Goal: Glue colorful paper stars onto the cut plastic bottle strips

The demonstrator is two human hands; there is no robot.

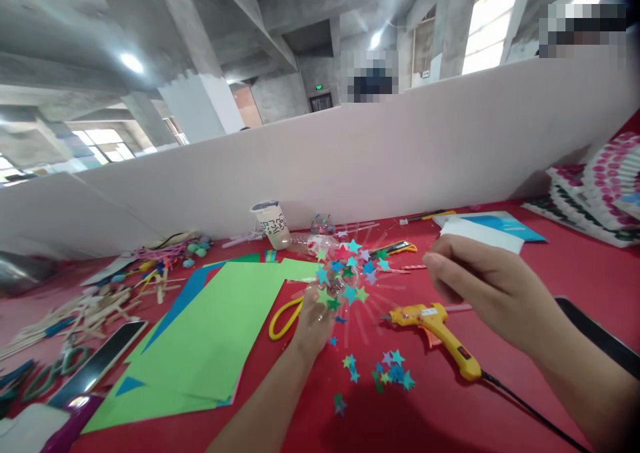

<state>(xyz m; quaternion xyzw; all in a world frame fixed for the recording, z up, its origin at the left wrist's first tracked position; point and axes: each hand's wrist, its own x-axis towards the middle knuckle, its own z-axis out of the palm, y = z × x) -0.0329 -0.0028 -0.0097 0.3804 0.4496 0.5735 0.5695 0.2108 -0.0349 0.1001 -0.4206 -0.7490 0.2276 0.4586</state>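
Note:
My left hand [314, 316] is closed around the base of a clear plastic piece with paper stars [350, 266]. Its thin transparent strips fan outward, and blue, green, pink and lilac stars cover its middle. Raised to the right, my right hand [475, 279] has its fingers curled and thumb pressed against them; whatever they may hold is too small or hidden. Below and between the hands lie loose paper stars [395, 369] on the red tabletop. A yellow hot glue gun [440, 329] rests beneath my right hand. Beside my left hand is the yellow handle of scissors [285, 319].
Green paper sheets [210, 333] lie left of centre, near wooden sticks [100, 309] and a phone [100, 363]. A paper cup [271, 225] and clear bottle [310, 243] are by the white partition [350, 166]. A utility knife [395, 249] lies behind the stars; decorated fans [613, 179] stand far right.

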